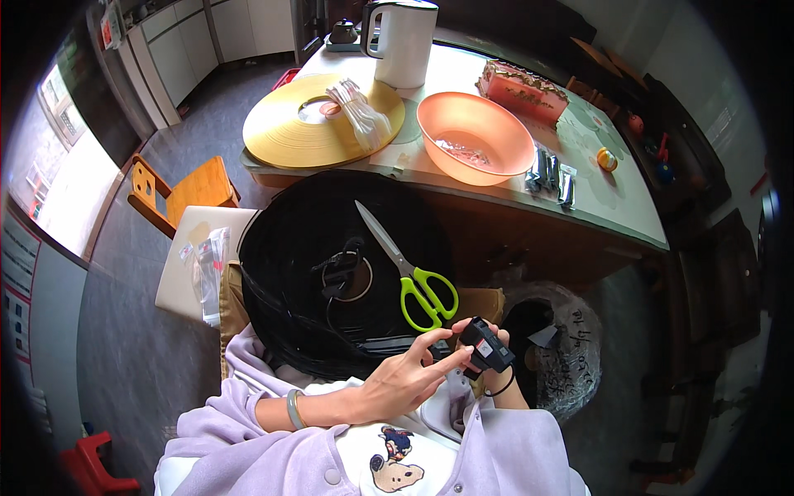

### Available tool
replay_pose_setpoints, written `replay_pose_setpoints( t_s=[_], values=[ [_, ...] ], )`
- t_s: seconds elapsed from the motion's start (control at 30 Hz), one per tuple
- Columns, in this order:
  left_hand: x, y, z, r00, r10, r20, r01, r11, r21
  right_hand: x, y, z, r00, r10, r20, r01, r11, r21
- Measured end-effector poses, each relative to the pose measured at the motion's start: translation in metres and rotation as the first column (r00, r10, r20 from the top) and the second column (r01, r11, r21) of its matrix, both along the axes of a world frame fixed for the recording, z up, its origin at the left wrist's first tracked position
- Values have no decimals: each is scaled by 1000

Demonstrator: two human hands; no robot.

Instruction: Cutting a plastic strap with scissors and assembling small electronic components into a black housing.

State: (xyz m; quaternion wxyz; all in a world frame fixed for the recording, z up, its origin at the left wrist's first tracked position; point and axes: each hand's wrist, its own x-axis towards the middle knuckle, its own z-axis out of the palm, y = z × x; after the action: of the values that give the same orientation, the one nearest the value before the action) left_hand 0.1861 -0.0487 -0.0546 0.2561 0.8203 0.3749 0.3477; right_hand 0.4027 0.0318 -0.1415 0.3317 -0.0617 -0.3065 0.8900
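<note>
Above my lap, my right hand (501,380) grips a small black box-shaped device (490,345) with a pale label and a thin black cable. From the left comes my left hand (401,379), a bracelet on its wrist. Its fingers are stretched toward the device, tips at or very near its side; firm contact is hard to tell. In front of me lies a large black roll (289,273) with a round core hole. Scissors (420,289) with green handles rest on it, blades partly spread and pointing away. Black cord or clips (337,277) lie around the hole.
Across the table (604,211) stand a yellow roll (281,124) with a bundle of clear bags (360,116), a white kettle (405,45), an orange bowl (480,140), small black packets (550,175) and a pink box (521,91). A plastic-wrapped roll (571,355) sits right, a wooden chair (186,194) left.
</note>
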Motion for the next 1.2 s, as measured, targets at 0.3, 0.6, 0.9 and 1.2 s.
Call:
replay_pose_setpoints(
  t_s=[0.3,0.6,0.9,1.2],
  values=[
    [0,0,-1,1000,-1,10,1,1000,5,-7,-3,13,998,-31,60,36,996,-78],
    [-2,0,6,999,36,-9,-36,999,-39,-1,1,35,994,-41,103,45,998,-33],
    [-6,-2,-6,963,182,-199,-188,982,-11,29,14,51,935,-186,301,145,978,153],
    [-6,-5,-19,972,54,-229,-76,993,-86,44,16,61,806,-373,459,266,922,282]
  ],
)
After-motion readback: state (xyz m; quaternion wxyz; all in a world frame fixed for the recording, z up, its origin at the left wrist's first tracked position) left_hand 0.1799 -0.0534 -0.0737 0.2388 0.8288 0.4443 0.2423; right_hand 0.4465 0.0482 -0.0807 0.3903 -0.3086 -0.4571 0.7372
